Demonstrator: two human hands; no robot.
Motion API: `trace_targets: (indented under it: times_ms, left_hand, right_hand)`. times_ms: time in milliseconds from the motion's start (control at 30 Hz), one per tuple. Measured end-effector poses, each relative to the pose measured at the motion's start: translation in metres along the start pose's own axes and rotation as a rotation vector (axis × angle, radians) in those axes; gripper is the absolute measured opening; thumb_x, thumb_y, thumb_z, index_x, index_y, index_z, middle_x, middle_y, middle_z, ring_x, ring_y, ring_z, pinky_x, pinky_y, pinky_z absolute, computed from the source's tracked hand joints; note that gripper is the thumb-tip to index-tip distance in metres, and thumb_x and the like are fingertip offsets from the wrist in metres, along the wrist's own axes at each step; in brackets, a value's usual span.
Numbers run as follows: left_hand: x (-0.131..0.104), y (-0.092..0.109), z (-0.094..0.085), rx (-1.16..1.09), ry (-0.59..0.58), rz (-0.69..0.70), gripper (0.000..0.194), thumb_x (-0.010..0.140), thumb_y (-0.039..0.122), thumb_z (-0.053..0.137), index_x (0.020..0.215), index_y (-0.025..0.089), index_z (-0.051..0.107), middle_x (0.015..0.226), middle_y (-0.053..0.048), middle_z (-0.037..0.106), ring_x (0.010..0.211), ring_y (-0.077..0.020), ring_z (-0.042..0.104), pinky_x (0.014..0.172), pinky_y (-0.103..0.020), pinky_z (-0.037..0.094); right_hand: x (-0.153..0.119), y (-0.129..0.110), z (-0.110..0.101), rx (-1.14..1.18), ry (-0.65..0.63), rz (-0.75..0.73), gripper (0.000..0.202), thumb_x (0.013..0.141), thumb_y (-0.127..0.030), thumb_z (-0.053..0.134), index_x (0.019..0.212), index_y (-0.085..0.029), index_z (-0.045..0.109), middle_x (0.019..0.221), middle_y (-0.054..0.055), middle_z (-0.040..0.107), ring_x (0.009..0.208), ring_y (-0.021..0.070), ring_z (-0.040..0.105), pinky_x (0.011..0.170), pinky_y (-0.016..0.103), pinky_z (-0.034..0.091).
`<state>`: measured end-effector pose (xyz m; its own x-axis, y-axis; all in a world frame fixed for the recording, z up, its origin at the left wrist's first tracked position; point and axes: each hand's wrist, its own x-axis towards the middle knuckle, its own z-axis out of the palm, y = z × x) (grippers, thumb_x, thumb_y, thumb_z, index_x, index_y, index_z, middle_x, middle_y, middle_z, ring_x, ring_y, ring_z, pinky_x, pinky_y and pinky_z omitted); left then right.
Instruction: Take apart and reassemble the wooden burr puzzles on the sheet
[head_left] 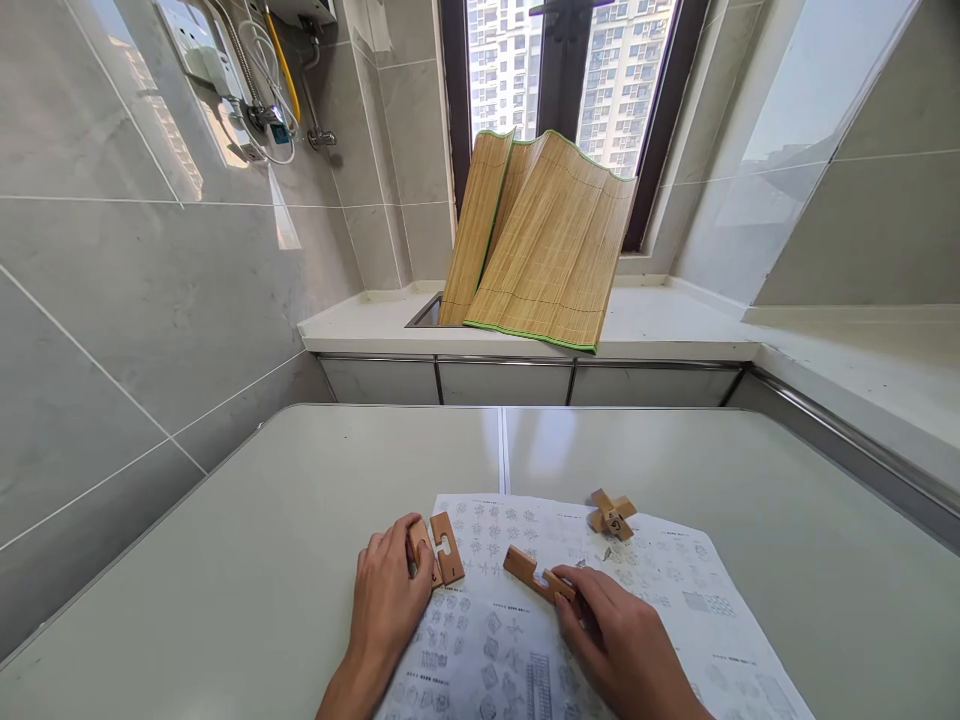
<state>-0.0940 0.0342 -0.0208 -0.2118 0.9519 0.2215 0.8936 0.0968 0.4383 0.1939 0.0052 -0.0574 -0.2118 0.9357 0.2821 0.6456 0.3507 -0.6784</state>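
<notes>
My left hand (390, 585) rests at the left edge of the printed sheet (517, 625), its fingers closed on a notched wooden piece (421, 540). Right beside that piece lies another notched wooden piece (448, 550) marked with a 1. My right hand (611, 625) pinches the right end of a long notched wooden piece (523, 567) between thumb and fingers, low over the sheet. Farther back on the sheet, a cross-shaped cluster of interlocked wooden pieces (613, 515) sits by itself, a number showing on one piece.
The sheet lies on a glossy white table (300, 520) with a centre seam. Behind it, a bamboo mat (551, 250) leans on a white counter (675, 320) under a window. Tiled walls rise on both sides, with cables and an outlet (187, 40) at upper left.
</notes>
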Motion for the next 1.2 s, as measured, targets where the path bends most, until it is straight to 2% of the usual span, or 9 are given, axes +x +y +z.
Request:
trace_targets:
  times_ms: [200,333,467,567,667,733,833,1000,1200]
  left_hand:
    - [0.001,-0.006,0.006,0.046,0.043,0.059,0.037,0.094,0.029,0.045,0.120,0.019,0.070,0.099,-0.010,0.073,0.097,-0.0314,0.065,0.090,-0.047,0.051]
    - [0.001,-0.009,0.008,0.015,0.088,0.092,0.036,0.095,0.029,0.046,0.121,0.019,0.069,0.103,-0.011,0.069,0.098,-0.0308,0.064,0.091,-0.048,0.053]
    - [-0.001,-0.008,0.009,-0.063,0.116,0.112,0.035,0.101,0.032,0.043,0.123,0.022,0.068,0.123,-0.012,0.063,0.115,-0.0318,0.060,0.096,-0.050,0.055]
    - [-0.003,-0.005,0.010,-0.101,0.066,0.157,0.036,0.104,0.041,0.045,0.132,0.026,0.062,0.144,-0.011,0.056,0.136,-0.0337,0.051,0.109,-0.055,0.048]
    - [-0.004,-0.006,0.011,-0.101,-0.039,0.232,0.051,0.099,0.051,0.057,0.144,0.028,0.052,0.157,-0.010,0.050,0.147,-0.0366,0.041,0.117,-0.059,0.041]
    - [-0.004,-0.007,0.013,-0.102,-0.104,0.252,0.062,0.096,0.054,0.061,0.150,0.029,0.045,0.158,-0.010,0.049,0.151,-0.0373,0.037,0.119,-0.060,0.038]
    - [-0.004,-0.008,0.013,-0.121,-0.153,0.234,0.068,0.095,0.056,0.062,0.154,0.030,0.041,0.157,-0.011,0.050,0.150,-0.0376,0.038,0.118,-0.059,0.041]
    - [-0.005,-0.007,0.009,-0.155,-0.168,0.226,0.073,0.089,0.058,0.070,0.151,0.030,0.045,0.150,-0.012,0.054,0.143,-0.0385,0.046,0.111,-0.057,0.047]
    - [-0.005,-0.006,0.005,-0.174,-0.186,0.258,0.076,0.083,0.052,0.079,0.149,0.031,0.047,0.144,-0.012,0.057,0.134,-0.0357,0.053,0.106,-0.054,0.053]
  right_hand:
    - [0.000,0.000,0.000,-0.019,-0.021,-0.015,0.027,0.104,-0.041,0.052,0.117,-0.026,0.070,0.104,0.013,0.076,0.085,0.0297,0.074,0.072,0.040,0.059]
    - [-0.001,0.002,0.005,-0.058,0.059,-0.043,0.027,0.105,-0.040,0.051,0.117,-0.026,0.070,0.102,0.013,0.076,0.082,0.0281,0.074,0.070,0.039,0.061]
    - [-0.002,0.007,0.006,-0.136,0.080,-0.148,0.026,0.106,-0.036,0.050,0.120,-0.025,0.068,0.100,0.010,0.075,0.080,0.0246,0.075,0.065,0.033,0.062]
    - [-0.001,0.009,0.005,-0.181,0.081,-0.181,0.025,0.107,-0.034,0.048,0.120,-0.024,0.066,0.099,0.009,0.075,0.078,0.0226,0.075,0.064,0.031,0.062]
    - [0.000,0.006,0.004,-0.195,0.090,-0.185,0.025,0.107,-0.035,0.047,0.118,-0.024,0.066,0.096,0.009,0.074,0.077,0.0223,0.075,0.063,0.031,0.062]
    - [0.001,0.003,0.003,-0.197,0.099,-0.180,0.026,0.108,-0.037,0.045,0.115,-0.024,0.067,0.094,0.009,0.074,0.075,0.0225,0.075,0.062,0.032,0.062]
    - [0.002,0.000,0.003,-0.194,0.106,-0.176,0.028,0.108,-0.038,0.043,0.113,-0.024,0.067,0.093,0.008,0.074,0.074,0.0225,0.074,0.062,0.032,0.061]
    - [0.001,0.002,0.003,-0.188,0.095,-0.168,0.028,0.108,-0.038,0.043,0.113,-0.024,0.067,0.093,0.009,0.074,0.077,0.0232,0.075,0.065,0.034,0.062]
    - [0.002,0.001,0.001,-0.185,0.095,-0.177,0.028,0.108,-0.037,0.042,0.112,-0.024,0.066,0.094,0.009,0.074,0.077,0.0234,0.075,0.066,0.034,0.062]
